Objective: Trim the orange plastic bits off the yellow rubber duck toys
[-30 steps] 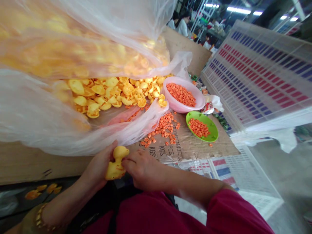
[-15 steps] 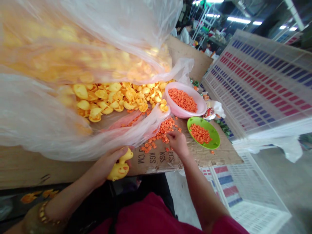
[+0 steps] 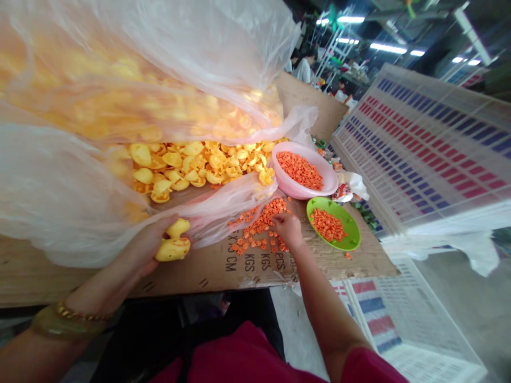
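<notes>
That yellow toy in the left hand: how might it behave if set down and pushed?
The yellow toy has a rounded body with a round head above, so it might rock or tip. It looks uncrushed in the left hand, so it's probably not floppy.

The counter (image 3: 339, 263), its brown cardboard (image 3: 371, 263) bearing dark lettering (image 3: 249, 262), is carrying a large translucent bag (image 3: 75, 197), with yellow shells (image 3: 194, 164) heaping at its mouth. Loose orange pieces (image 3: 263, 219) are lying scattered near a pink bowl (image 3: 330, 181), and a green dish (image 3: 352, 229) is sitting just beside that bowl.
</notes>
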The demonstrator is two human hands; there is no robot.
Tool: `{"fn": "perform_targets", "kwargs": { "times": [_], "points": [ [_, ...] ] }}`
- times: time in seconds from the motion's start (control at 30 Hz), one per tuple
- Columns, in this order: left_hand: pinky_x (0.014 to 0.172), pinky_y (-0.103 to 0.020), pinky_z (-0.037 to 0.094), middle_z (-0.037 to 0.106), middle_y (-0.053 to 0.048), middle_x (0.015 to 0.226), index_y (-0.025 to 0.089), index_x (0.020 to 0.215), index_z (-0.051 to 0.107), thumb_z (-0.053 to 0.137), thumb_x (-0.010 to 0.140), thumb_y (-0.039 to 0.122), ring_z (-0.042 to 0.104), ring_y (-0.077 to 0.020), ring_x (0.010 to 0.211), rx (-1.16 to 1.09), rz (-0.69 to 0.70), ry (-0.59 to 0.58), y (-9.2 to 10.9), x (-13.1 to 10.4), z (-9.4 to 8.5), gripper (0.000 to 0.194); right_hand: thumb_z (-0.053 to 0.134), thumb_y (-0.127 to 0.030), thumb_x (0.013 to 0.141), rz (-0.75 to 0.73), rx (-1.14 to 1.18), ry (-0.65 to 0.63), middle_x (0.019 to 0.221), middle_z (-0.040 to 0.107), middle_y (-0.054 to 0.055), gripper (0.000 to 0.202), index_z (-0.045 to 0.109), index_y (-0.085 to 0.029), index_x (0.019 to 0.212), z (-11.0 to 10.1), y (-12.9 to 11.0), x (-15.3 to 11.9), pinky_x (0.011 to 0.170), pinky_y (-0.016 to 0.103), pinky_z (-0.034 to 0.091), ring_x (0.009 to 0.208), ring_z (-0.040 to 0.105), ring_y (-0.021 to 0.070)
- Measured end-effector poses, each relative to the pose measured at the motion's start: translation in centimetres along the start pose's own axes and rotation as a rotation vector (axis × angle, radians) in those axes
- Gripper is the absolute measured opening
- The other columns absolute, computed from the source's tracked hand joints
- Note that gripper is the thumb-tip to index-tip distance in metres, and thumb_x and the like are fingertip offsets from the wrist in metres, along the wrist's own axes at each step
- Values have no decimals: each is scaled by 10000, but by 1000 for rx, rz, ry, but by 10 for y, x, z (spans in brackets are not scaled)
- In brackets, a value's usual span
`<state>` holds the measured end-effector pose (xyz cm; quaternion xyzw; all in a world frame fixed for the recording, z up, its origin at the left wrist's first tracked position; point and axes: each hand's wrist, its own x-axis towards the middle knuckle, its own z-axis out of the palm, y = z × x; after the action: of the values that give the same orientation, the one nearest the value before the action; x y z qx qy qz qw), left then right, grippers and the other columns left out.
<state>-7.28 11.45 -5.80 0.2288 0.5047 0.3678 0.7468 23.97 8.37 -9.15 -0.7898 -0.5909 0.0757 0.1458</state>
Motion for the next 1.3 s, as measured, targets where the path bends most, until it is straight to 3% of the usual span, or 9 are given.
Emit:
{"fn": "perform_targets", "kwargs": {
  "times": [0.13,0.23,0.33,0.5,0.67,0.9,1.07,1.17,1.3],
  "points": [
    [395,-259,483,635,-84,563,128,780,600,484,861,236,594,-190,442,178,8,-19,-12,-14,7,179,667,-297,808,-12,-78,-5,939,736,81,125,769,-234,842,6,-11,14,897,415,427,955,643,256],
    [444,-288,506,656,-127,598,126,732,589,473,881,276,613,-207,483,160,-77,-114,-24,-26,5,241,613,-256,843,-34,-85,23,1025,716,81,148,756,-222,863,-1,-12,8,899,398,420,996,623,241],
    [496,-316,522,665,-140,637,121,737,597,464,890,276,629,-219,528,92,-125,-222,-35,-32,3,255,510,-190,889,-89,-62,31,981,715,97,223,732,-169,893,-12,-12,-14,799,310,448,899,637,200],
    [510,-312,516,640,-113,618,126,720,585,435,908,272,624,-208,530,35,-192,-243,-46,-36,8,282,598,-142,807,-286,-11,-147,755,699,60,149,690,-166,693,-1,-21,-70,704,253,439,725,618,166],
    [535,-355,538,632,-104,611,120,781,589,430,906,271,644,-236,554,-24,-274,-256,-51,-36,10,253,672,-128,767,-273,67,-235,758,723,36,65,712,-177,751,9,-19,-80,669,231,459,704,644,154],
    [534,-366,541,650,-140,630,86,892,629,420,868,258,665,-268,587,-95,-244,-284,-50,-38,7,272,596,-252,877,-144,69,-131,832,730,82,152,713,-170,824,14,-20,-78,679,277,472,748,660,197],
    [503,-310,515,665,-154,644,75,883,650,455,857,264,637,-226,541,-122,-162,-326,-51,-37,7,273,624,-211,828,-180,-5,-41,808,695,101,102,684,-166,758,20,-39,-85,710,304,466,790,632,221],
    [492,-280,495,661,-143,634,66,907,659,464,863,287,628,-211,538,-139,-140,-346,-51,-36,8,299,618,-168,809,-270,288,-29,702,679,47,92,676,-175,738,9,-60,-89,644,271,470,675,618,177],
    [509,-266,489,677,-127,678,67,898,673,481,854,249,626,-190,549,-169,-136,-338,-52,-35,9,269,585,-178,861,-547,687,-53,759,708,18,134,711,-211,828,-9,-94,-99,637,245,499,689,644,143]
  ]
}}
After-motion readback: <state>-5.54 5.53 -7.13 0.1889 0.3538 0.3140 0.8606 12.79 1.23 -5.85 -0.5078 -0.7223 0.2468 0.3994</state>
